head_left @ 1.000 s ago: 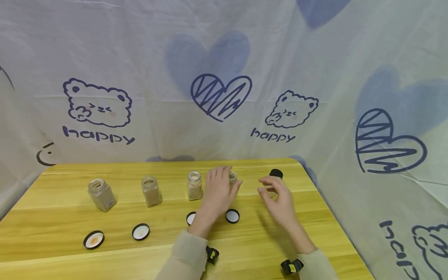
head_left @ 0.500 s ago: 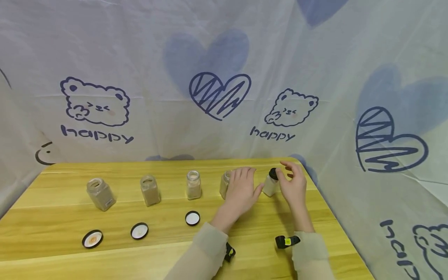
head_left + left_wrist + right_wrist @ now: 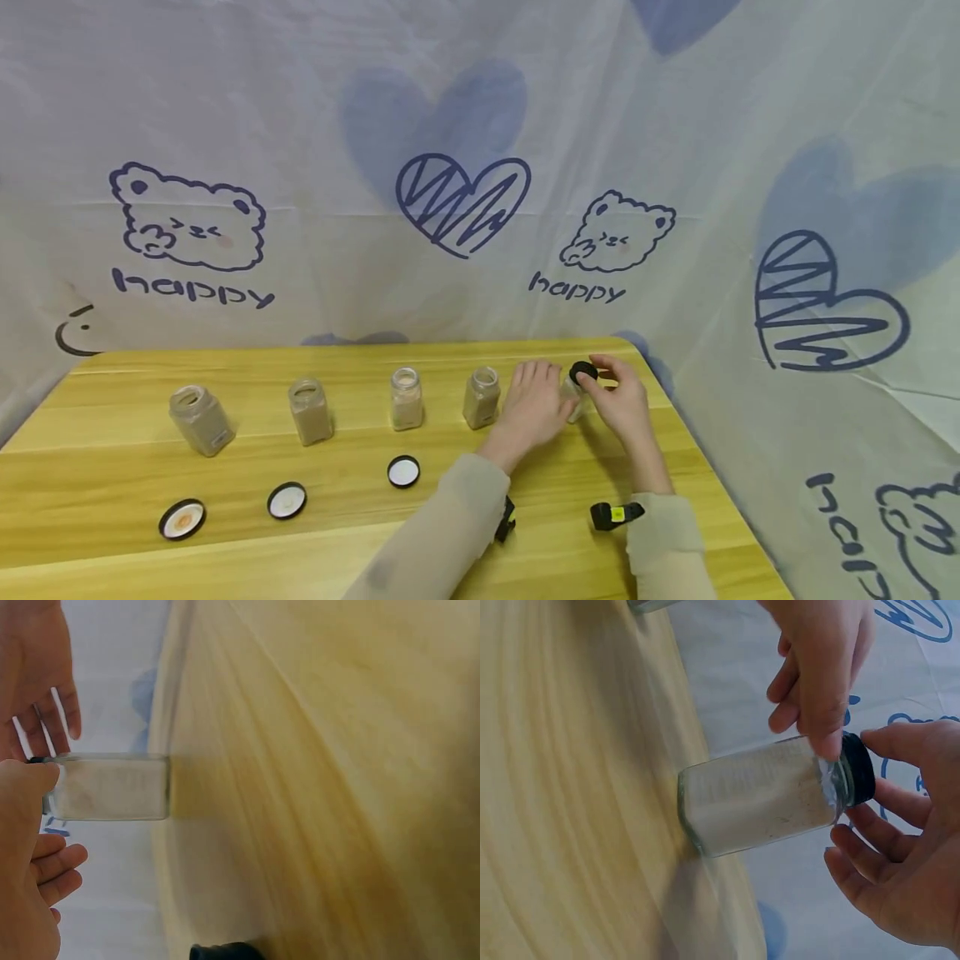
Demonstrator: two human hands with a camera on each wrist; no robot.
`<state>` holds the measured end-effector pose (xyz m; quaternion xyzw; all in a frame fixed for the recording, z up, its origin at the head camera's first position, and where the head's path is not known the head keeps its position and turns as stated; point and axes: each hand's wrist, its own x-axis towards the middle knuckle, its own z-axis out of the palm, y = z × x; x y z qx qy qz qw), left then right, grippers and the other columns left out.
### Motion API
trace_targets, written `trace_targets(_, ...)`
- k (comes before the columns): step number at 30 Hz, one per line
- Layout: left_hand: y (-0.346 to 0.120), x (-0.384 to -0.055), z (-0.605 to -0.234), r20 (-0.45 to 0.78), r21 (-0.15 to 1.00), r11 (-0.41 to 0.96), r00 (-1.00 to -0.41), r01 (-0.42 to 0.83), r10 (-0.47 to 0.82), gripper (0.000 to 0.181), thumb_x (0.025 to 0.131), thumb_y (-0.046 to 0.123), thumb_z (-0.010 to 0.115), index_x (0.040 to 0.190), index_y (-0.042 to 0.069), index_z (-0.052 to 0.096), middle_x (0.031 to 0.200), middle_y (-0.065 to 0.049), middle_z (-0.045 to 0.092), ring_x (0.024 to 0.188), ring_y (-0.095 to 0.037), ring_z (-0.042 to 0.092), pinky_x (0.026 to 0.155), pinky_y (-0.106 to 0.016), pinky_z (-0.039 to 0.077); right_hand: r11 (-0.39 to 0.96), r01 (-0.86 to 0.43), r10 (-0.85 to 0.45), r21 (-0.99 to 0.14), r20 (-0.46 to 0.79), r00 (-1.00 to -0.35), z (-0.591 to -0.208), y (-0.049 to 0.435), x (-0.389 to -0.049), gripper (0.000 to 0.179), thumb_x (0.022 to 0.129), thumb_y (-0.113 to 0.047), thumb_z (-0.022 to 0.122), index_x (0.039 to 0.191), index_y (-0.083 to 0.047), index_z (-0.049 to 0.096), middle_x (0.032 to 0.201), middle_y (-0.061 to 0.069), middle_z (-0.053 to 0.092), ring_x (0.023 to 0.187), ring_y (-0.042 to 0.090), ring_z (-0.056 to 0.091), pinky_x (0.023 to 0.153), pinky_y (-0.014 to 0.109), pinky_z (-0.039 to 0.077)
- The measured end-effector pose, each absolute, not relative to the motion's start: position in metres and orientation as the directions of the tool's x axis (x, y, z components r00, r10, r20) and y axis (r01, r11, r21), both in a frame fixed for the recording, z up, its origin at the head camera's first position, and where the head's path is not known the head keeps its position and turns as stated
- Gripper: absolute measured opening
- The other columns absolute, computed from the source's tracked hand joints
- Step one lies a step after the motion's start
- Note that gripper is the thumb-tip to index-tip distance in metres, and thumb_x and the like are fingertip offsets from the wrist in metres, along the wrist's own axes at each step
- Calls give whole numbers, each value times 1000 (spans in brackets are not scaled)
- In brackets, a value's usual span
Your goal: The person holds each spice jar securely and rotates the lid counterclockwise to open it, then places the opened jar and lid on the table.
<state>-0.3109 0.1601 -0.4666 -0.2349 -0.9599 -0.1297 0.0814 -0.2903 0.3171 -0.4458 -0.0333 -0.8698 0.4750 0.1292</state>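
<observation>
A square glass jar (image 3: 757,799) of pale powder stands at the right of the row, a black lid (image 3: 859,769) on its neck. My right hand (image 3: 624,407) pinches this lid between thumb and fingers. From the other side my left hand (image 3: 531,410) reaches in, its thumb against the jar just below the lid in the right wrist view. The other left fingers lie loosely apart from the glass. In the head view the left hand hides part of the jar.
Several lidless jars stand to the left: one beside my left hand (image 3: 481,400), others farther along, such as the leftmost jar (image 3: 202,421). In front lie black-rimmed lids upside down, among them a white-lined lid (image 3: 403,472). A patterned cloth (image 3: 322,250) hangs behind the wooden table (image 3: 247,467).
My left hand has moved right, from the fourth jar to the lidded one. My right hand has reached farther back and taken hold of the black lid.
</observation>
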Motion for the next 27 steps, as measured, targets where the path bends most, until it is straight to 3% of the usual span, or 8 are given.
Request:
trace_targets(14,175,-323,-476,140,131,876,-883,464,447,70,103,66,46,145,10,53,138,-4,56,129,-22,48,119,-39,32,553,-66,155,-831,181,-971,-447,317,-292,47,101,-22,71,141,0,60,144,20,56,127,38,56,104,51,49)
trace_targets(27,179,-319,-471,122,132,877,-886,462,448,58,106,58,47,136,10,59,128,-3,60,124,-21,50,116,-39,34,593,-67,155,-802,195,-968,-449,318,-292,49,99,-22,74,141,-1,60,144,21,56,126,39,56,104,52,49)
